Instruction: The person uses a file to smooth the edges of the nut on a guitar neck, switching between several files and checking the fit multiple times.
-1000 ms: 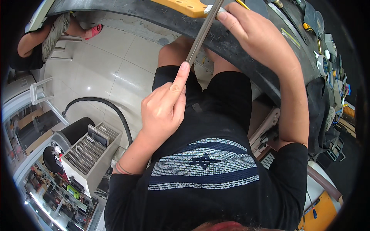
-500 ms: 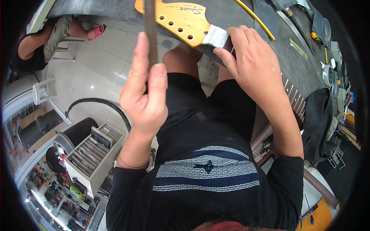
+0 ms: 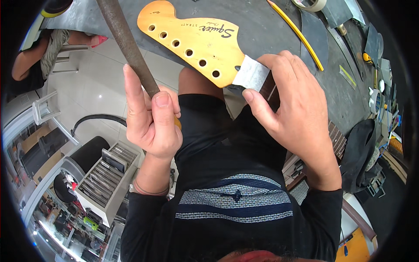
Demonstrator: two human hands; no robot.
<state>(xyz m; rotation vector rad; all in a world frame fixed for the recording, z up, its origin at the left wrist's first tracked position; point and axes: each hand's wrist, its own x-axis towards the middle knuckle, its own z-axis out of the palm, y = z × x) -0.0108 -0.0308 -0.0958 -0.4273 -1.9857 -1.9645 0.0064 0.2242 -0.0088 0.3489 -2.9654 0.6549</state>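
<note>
A long, dark, worn metal file point(image 3: 126, 41) is gripped in my left hand point(image 3: 152, 118). Its shaft slants up and leftward, and a bit of orange-yellow handle shows under the palm. My left index finger points along the shaft, while thumb and other fingers close on it. At the bench edge lies a guitar neck point(image 3: 196, 41) with a light wooden headstock and a row of empty tuner holes. My right hand point(image 3: 292, 96) wraps the neck just behind the headstock. Beside its thumb, a whitish-grey strip point(image 3: 252, 75) covers the neck at the nut.
On the dark bench point(image 3: 279, 39) lie a yellow pencil-like stick point(image 3: 297, 35), a tape roll point(image 3: 310, 3), dark sheets point(image 3: 315, 41) and a metal ruler point(image 3: 345, 50). A rack of files point(image 3: 102, 179) stands at lower left. Another person point(image 3: 39, 61) sits at far left.
The file has swung from nearly upright to a leftward slant. The headstock and my right hand sit lower in the picture, with more of the headstock showing. Both grips stay.
</note>
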